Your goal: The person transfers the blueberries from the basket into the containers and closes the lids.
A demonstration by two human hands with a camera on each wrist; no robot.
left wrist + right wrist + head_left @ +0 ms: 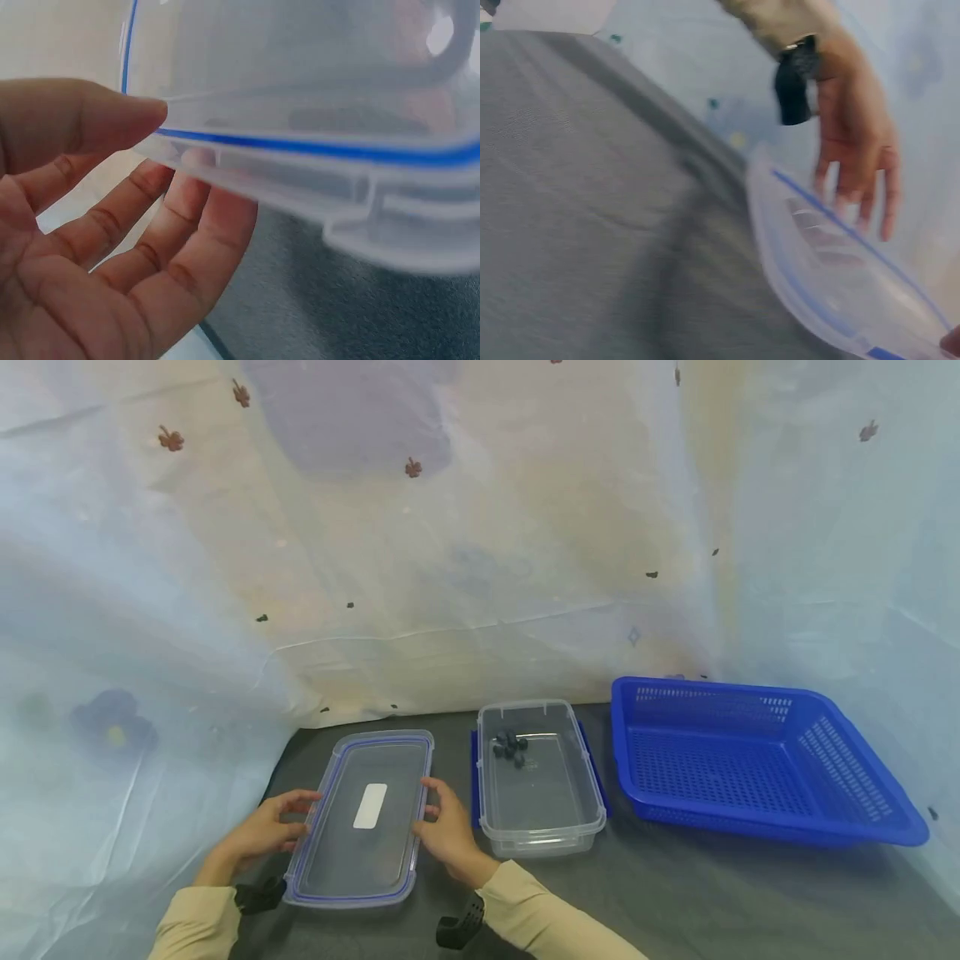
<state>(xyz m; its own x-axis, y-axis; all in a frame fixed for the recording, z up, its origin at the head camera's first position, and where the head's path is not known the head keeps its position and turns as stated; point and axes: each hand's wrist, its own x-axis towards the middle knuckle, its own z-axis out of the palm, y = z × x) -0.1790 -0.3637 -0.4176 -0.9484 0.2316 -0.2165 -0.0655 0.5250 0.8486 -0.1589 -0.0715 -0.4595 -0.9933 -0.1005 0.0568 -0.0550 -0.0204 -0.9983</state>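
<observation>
Both hands hold a clear plastic container lid (330, 852) with a blue seal and a white label on it. At its left edge my left hand (260, 833) grips the rim, the thumb above and the fingers below, as the left wrist view shows of the lid (300, 112). On the opposite edge my right hand (452, 837) holds the rim between thumb and fingers; only a fingertip of it shows in the right wrist view. The lid (802, 285) stands tilted above the table there.
Right of the lid stands a clear plastic box (540, 839) with several small dark round things (510, 744) inside. Something flat and blue (475, 785) shows beneath the box. Farther right is a blue perforated basket (750, 822). A patterned cloth (480, 568) hangs behind the dark table.
</observation>
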